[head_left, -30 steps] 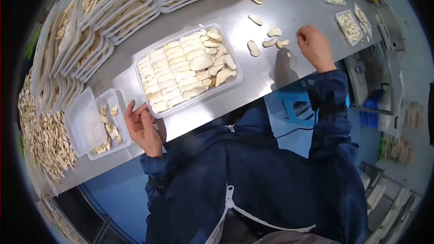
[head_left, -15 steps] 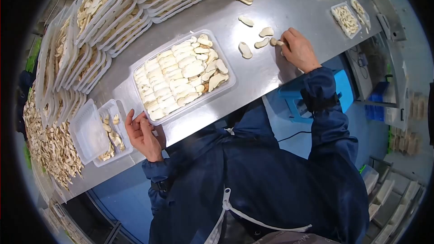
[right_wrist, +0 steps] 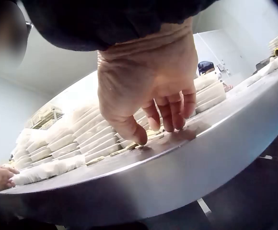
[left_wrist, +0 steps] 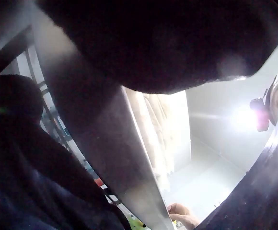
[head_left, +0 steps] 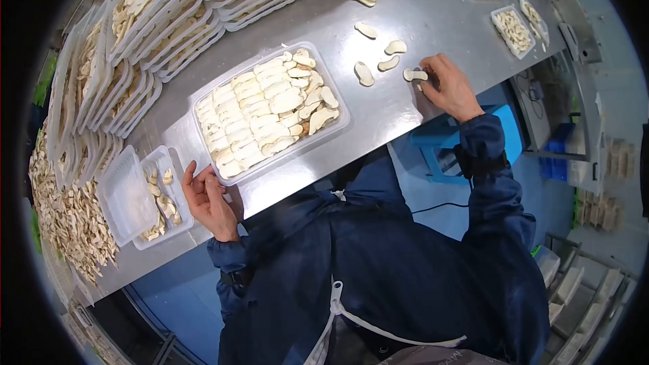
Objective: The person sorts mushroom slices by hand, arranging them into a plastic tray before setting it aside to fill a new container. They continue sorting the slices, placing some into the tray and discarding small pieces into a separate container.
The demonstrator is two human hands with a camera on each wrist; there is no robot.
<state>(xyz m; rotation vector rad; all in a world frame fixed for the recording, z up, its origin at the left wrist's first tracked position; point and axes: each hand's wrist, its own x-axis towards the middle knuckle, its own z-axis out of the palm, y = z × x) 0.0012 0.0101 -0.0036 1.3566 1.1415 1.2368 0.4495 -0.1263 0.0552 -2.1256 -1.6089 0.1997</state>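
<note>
Head view: the right hand (head_left: 447,85) rests on the steel table (head_left: 399,111) near its front edge, fingertips touching a pale slice (head_left: 414,75); no closed grip on it is visible. Three more slices (head_left: 378,62) lie just beyond, apart from each other. The left hand (head_left: 206,199) sits at the near corner of the large clear tray (head_left: 269,112) filled with rows of slices, fingers relaxed against its rim, holding nothing. A small tray (head_left: 163,195) lies beside that hand.

Left wrist view: mostly dark and blocked; the table edge (left_wrist: 115,158) shows, the hand's state cannot be told here.

Right wrist view: the right hand (right_wrist: 151,91) hangs over the table (right_wrist: 177,163), fingers loosely bent, tips on the surface. Stacked trays (right_wrist: 72,139) stand behind.
</note>
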